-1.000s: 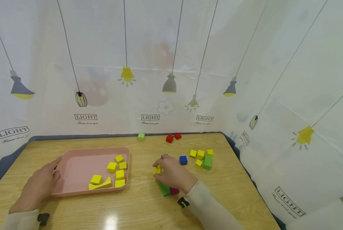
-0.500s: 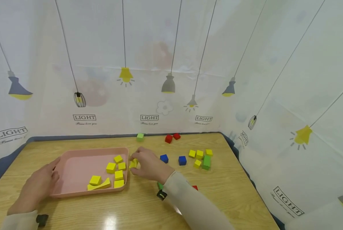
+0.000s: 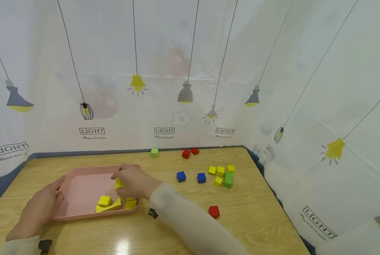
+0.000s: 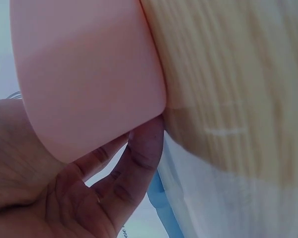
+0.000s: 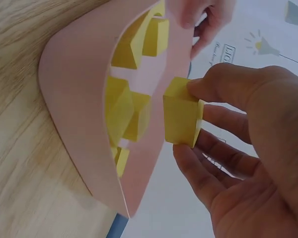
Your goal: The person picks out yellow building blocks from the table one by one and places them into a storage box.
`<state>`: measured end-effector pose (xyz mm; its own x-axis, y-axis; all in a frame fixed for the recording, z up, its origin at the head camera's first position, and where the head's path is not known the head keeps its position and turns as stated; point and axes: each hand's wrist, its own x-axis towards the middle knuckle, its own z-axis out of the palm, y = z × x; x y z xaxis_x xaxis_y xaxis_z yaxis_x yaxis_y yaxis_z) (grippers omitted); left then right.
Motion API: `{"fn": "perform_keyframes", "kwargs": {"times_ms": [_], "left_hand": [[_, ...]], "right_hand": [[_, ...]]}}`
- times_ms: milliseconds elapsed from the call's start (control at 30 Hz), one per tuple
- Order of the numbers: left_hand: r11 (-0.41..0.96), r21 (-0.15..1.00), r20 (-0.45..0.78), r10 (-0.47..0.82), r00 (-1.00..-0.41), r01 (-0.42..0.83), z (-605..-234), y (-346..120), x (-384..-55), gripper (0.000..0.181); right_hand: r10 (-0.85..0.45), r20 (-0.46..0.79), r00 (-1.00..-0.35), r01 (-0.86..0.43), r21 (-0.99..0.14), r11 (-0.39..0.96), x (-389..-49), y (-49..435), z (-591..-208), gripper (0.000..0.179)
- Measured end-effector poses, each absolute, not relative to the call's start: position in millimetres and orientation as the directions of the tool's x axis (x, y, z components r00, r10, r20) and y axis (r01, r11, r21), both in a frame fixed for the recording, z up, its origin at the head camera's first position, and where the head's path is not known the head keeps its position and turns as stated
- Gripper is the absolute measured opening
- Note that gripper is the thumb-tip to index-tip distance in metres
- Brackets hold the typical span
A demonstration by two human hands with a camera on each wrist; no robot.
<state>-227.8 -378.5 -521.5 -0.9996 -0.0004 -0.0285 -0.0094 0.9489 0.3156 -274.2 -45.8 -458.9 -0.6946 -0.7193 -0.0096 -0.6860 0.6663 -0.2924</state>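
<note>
My right hand [image 3: 133, 182] pinches a yellow block [image 5: 180, 116] between thumb and fingertips, over the right part of a shallow pink tray [image 3: 86, 187]. Inside the tray lie several yellow blocks, among them a cube [image 3: 104, 201] and a long piece with a curved-in side [image 3: 109, 206]. Some blocks near the right wall are hidden behind the hand in the head view. At the tray's left end, my left hand [image 3: 40, 207] grips the wall; the left wrist view has its fingers [image 4: 144, 144] bent against the tray's lower edge.
Right of the tray stand two blue cubes [image 3: 181, 176] and a group of yellow cubes [image 3: 220, 171] beside a green block [image 3: 228, 179]. A red block [image 3: 213, 211] lies near my right forearm. Farther back are red blocks [image 3: 186, 153] and a light green cube [image 3: 154, 152].
My right hand has carried the yellow block leftward from the middle of the table to over the tray. The forearm now covers the green and magenta blocks. My left hand stays put.
</note>
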Motion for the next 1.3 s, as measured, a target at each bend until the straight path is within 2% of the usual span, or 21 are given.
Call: {"fn": "perform_keyframes", "kwargs": {"times_ms": [267,633,800,1033,1300], "left_hand": [[0.944,0.329,-0.012,0.001,-1.0,-0.003,-522,-380,-227,0.066],[0.947,0.322,-0.015,0.002,-1.0,-0.003,-522,-378,-227,0.066],[0.949,0.316,-0.013,-0.004,-1.0,-0.008,-521,-377,-227,0.066],[0.95,0.313,-0.006,-0.004,-1.0,-0.006,-520,-375,-226,0.066],[0.95,0.312,-0.001,0.007,-1.0,0.006,-523,-378,-227,0.067]], "right_hand": [[-0.727,-0.052,-0.684,-0.687,-0.286,0.668,-274,-72,-467,0.052],[-0.719,-0.094,-0.689,-0.682,-0.255,0.686,-275,-76,-472,0.058],[-0.705,-0.102,-0.702,-0.664,-0.263,0.7,-276,-71,-471,0.06],[-0.718,-0.051,-0.694,-0.685,-0.259,0.681,-276,-54,-473,0.058],[-0.674,-0.038,-0.737,-0.65,-0.234,0.723,-278,-31,-470,0.054]]}}
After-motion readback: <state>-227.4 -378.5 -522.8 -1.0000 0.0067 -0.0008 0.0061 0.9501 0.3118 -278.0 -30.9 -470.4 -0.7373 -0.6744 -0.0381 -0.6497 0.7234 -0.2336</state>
